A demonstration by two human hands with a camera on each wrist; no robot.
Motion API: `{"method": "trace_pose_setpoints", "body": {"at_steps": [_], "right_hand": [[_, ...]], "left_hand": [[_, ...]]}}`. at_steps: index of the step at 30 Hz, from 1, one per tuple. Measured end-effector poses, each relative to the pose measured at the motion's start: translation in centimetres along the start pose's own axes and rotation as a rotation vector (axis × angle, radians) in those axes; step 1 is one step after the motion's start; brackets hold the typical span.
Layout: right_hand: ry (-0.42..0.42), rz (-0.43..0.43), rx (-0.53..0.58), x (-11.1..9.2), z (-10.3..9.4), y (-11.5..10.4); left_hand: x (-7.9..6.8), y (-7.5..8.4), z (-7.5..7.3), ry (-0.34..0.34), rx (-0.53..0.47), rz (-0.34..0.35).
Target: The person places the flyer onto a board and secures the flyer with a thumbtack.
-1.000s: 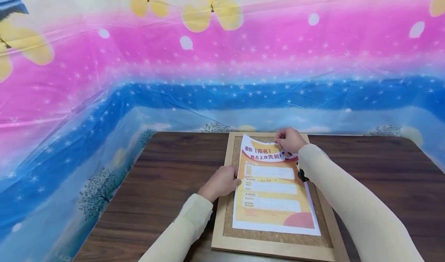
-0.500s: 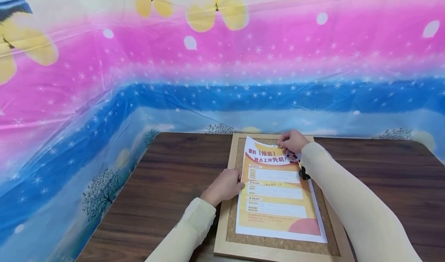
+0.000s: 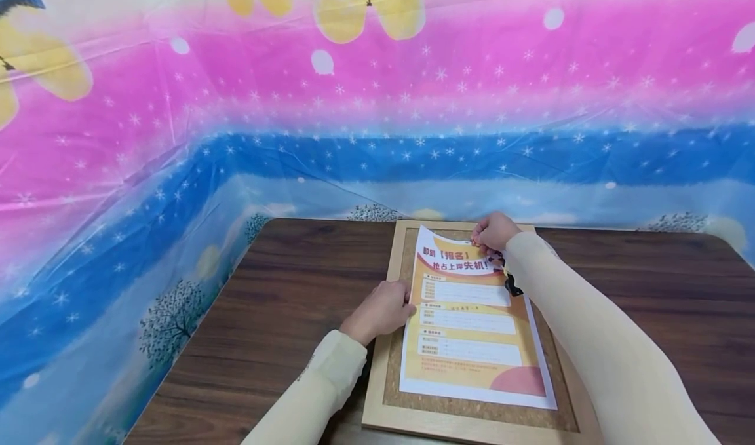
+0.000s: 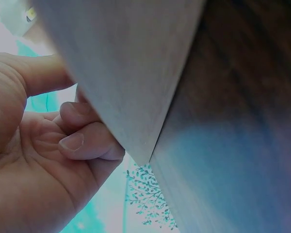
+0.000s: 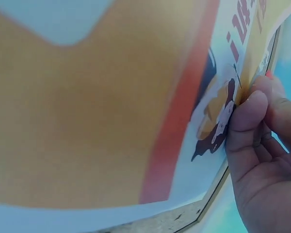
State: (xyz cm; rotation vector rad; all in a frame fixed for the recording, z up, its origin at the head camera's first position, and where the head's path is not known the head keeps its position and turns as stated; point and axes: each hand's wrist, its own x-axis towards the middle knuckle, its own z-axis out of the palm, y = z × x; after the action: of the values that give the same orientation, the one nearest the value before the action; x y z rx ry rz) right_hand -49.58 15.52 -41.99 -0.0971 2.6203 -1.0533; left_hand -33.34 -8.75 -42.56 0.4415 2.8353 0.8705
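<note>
A wood-framed cork board (image 3: 377, 389) lies on the table with a yellow and red printed poster (image 3: 460, 379) on it. The poster's top edge curls up from the cork. My left hand (image 3: 382, 312) grips the left side of the frame, its thumb at the poster's edge; the left wrist view shows its fingers (image 4: 89, 141) curled against the frame. At the poster's top edge, toward the right, my right hand (image 3: 497, 232) pinches a push pin; only a red bit of the push pin (image 5: 269, 74) shows past the fingertips, the remainder hidden by the fingers.
The dark wood table (image 3: 283, 301) extends to both sides of the board. A pink and blue printed cloth (image 3: 354, 117) hangs behind it and along the left. A black strap-like piece (image 3: 514, 286) shows by the right wrist.
The head view has shifted slightly, so the board appears a little further right than a second ago. My right fingers stay at the poster's top edge; my left hand keeps its place on the frame.
</note>
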Motion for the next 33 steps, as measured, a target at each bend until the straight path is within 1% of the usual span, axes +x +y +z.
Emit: {"method": "trace_pose_setpoints", "body": {"at_steps": [5, 8, 14, 21, 25, 33], "right_hand": [[0.015, 0.000, -0.052, -0.2, -0.2, -0.6], [0.020, 0.013, -0.060, -0.3, -0.2, -0.8], [0.021, 0.014, -0.100, -0.6, -0.1, -1.3], [0.018, 0.042, -0.145, -0.8, 0.1, -2.1], [0.010, 0.051, -0.152, -0.6, 0.2, -2.0], [0.017, 0.013, -0.169, 0.0, 0.4, -1.1]], "left_hand": [[0.1, 0.1, -0.1, -0.006, 0.015, 0.001], [0.2, 0.2, -0.1, -0.008, 0.025, 0.002], [0.1, 0.2, -0.2, -0.006, 0.037, 0.003], [0.1, 0.1, -0.1, -0.001, 0.024, 0.007], [0.0, 0.0, 0.0, -0.008, 0.016, 0.004], [0.0, 0.0, -0.2, -0.015, 0.000, 0.001]]}}
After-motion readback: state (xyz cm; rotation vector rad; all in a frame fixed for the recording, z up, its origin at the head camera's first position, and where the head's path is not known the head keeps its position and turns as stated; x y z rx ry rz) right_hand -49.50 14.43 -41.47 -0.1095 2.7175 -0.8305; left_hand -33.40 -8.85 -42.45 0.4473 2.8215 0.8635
